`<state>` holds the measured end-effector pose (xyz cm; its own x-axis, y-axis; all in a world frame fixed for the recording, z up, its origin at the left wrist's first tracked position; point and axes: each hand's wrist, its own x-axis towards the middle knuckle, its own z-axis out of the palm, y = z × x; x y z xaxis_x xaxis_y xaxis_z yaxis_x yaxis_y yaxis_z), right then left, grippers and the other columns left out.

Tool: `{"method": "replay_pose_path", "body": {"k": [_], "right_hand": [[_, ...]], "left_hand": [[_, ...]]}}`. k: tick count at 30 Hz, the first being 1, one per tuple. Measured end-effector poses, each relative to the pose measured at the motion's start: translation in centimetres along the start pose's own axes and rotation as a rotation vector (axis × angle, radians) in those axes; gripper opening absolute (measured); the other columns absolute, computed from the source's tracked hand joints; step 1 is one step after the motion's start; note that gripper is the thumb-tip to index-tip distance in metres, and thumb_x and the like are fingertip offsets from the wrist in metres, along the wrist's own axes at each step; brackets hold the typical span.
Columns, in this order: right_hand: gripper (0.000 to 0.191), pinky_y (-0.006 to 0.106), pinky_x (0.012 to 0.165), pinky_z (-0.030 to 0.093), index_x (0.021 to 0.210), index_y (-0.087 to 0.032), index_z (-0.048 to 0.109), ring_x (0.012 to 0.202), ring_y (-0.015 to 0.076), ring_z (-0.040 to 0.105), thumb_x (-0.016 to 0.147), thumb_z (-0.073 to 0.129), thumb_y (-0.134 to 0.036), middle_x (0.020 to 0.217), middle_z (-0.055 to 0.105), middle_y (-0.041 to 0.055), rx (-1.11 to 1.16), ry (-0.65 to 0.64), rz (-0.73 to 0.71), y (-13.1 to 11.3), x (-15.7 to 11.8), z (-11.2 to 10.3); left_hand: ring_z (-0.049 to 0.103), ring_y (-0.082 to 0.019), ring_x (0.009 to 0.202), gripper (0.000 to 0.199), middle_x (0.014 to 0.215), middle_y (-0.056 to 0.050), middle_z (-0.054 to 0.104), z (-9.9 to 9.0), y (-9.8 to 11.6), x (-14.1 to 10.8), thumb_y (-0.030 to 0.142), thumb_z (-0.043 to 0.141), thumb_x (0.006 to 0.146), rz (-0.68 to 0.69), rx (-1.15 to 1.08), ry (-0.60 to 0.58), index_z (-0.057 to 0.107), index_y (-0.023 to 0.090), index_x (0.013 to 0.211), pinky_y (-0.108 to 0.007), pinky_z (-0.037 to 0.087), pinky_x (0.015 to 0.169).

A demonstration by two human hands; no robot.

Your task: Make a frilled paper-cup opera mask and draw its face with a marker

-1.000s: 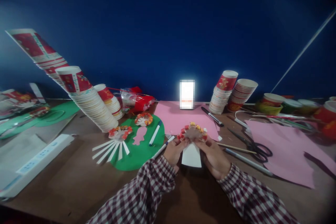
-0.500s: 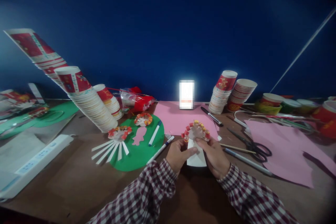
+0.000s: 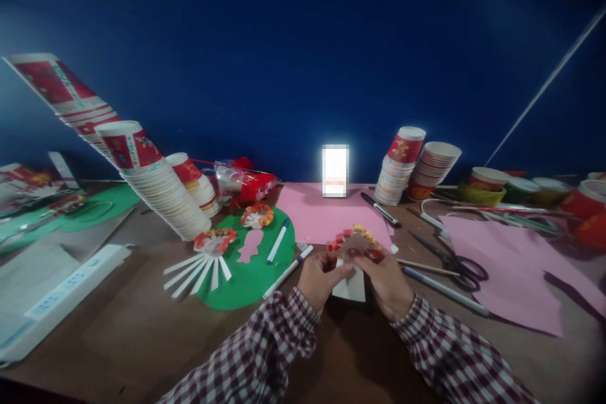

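My left hand and my right hand both grip a cut paper cup at its sides. Red and yellow curled strips ring the cup's far end, and a plain white flap hangs toward me. Both thumbs press on the white paper near the base, while most other fingers are hidden behind it. To the left lies a similar cut cup with red curls and straight white strips fanned out. Beyond it a fully curled cup and a pink fish-shaped cutout rest on green paper.
Leaning stacks of paper cups stand at left and right. Black-handled scissors, a pen and pink paper lie to my right. A white power strip is at far left. Markers lie nearby.
The cut cup has tipped slightly between my fingers, its white flap shifting a little left. My right thumb has moved slightly inward. Both hands keep their hold.
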<state>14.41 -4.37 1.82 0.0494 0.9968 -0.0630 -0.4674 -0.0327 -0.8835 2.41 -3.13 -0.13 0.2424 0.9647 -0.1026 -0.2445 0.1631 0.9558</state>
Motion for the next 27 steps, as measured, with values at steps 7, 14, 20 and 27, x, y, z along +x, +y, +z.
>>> {"method": "replay_pose_path", "body": {"k": [7,14,20,27], "right_hand": [[0.042,0.035,0.068,0.05,0.106,-0.019,0.058,0.08,0.023,0.062,0.066,0.069,-0.028,0.091,0.067,0.0057,0.022,-0.004,0.05,-0.3,-0.2,0.2],[0.025,0.03,0.057,0.048,0.087,-0.018,0.063,0.065,0.019,0.062,0.065,0.069,-0.028,0.08,0.068,0.0042,0.041,0.048,0.136,-0.4,-0.1,-0.1],[0.024,0.027,0.051,0.046,0.084,-0.016,0.063,0.06,0.0181,0.061,0.066,0.068,-0.031,0.078,0.068,0.0051,0.05,-0.019,0.237,-0.6,0.1,-0.3],[0.028,0.028,0.058,0.048,0.089,-0.021,0.063,0.071,0.0191,0.062,0.064,0.07,-0.031,0.084,0.068,0.0026,0.006,0.047,0.18,-0.6,0.2,-0.6]], "left_hand": [[0.051,-0.01,0.058,0.027,0.062,-0.001,0.058,0.1,0.3,-0.1,0.031,0.074,0.056,0.01,0.048,0.02,0.058,0.011,0.066,-0.023,0.041,0.058],[0.056,-0.016,0.066,0.032,0.076,-0.006,0.065,0.0,0.4,-0.4,0.033,0.071,0.06,-0.022,0.117,-0.111,0.064,0.01,0.082,-0.026,0.044,0.063],[0.055,-0.015,0.063,0.025,0.069,-0.005,0.064,-0.1,1.0,-0.6,0.029,0.071,0.058,0.086,0.292,-0.091,0.065,0.01,0.073,-0.024,0.043,0.059],[0.058,-0.017,0.069,0.025,0.077,-0.006,0.067,-0.5,0.9,0.2,0.03,0.067,0.064,0.089,0.259,-0.073,0.066,0.012,0.081,-0.026,0.045,0.065]]}}
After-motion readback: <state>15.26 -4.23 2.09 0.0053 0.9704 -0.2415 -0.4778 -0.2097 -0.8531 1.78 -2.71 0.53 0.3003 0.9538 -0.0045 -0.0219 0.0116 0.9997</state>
